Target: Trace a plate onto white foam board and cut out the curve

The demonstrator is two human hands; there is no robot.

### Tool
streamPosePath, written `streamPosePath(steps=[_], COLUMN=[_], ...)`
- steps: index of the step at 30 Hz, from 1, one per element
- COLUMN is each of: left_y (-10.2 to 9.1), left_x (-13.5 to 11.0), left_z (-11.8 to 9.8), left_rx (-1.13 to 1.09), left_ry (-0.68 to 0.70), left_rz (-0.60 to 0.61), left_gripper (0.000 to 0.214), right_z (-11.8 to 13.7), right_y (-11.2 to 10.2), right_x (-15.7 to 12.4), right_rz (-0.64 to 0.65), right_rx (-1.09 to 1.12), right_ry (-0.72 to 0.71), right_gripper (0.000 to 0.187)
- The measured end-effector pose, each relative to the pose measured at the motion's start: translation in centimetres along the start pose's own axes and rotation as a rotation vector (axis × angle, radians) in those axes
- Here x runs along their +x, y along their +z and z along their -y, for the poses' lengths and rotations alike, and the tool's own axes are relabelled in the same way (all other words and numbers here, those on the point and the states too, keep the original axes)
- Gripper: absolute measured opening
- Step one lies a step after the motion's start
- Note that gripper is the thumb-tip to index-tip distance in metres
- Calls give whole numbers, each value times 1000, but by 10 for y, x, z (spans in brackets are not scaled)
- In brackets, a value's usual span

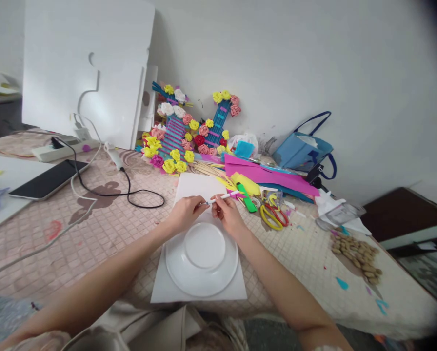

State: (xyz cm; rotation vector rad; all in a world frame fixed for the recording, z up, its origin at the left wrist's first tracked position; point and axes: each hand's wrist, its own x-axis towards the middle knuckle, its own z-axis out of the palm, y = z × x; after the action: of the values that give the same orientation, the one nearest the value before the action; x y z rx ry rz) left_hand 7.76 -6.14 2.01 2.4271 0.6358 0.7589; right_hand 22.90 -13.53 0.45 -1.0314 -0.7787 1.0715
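A slim white pen (226, 196) is held in the air over the far part of a white sheet of paper (200, 183). My right hand (228, 214) pinches the barrel near its middle. At the pen's left end, my left hand (187, 212) has its fingers closed together on the narrow bluish tip; whether a cap is in them is hidden. Below both hands, a white round plate (205, 246) lies upside down on the paper, its raised foot ring facing up. Paper shows around the plate on the near side and beyond it.
Right of my hands lie a green marker (247, 197), scissors (271, 218) and magenta paper (266, 175). Flower-decorated crafts (174, 136) lean on the wall. A phone or tablet (48, 180) and cables (145, 199) are at left; peanuts (357, 256) lie far right.
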Motion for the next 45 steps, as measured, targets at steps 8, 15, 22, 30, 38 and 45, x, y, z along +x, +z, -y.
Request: streamPosePath(steps=[8, 15, 22, 30, 38, 45], left_y=[-5, 0, 0, 2, -10, -26], left_x=[-3, 2, 2, 0, 1, 1], left_z=[-3, 14, 17, 15, -11, 3], left_rx=[-115, -146, -60, -7, -177, -375], left_ry=[98, 154, 243, 184, 113, -29], left_rz=[-97, -226, -67, 13, 242, 299], left_gripper=[24, 26, 14, 19, 35, 52], right_z=[6, 21, 17, 8, 6, 44], right_y=[2, -7, -2, 7, 19, -33], right_x=[-3, -7, -9, -11, -12, 7], right_rz=[34, 227, 297, 87, -110, -416], right_rx=[3, 1, 197, -204, -51, 235], right_ry=[20, 192, 154, -189, -177, -274], right_gripper=[34, 41, 26, 31, 36, 34])
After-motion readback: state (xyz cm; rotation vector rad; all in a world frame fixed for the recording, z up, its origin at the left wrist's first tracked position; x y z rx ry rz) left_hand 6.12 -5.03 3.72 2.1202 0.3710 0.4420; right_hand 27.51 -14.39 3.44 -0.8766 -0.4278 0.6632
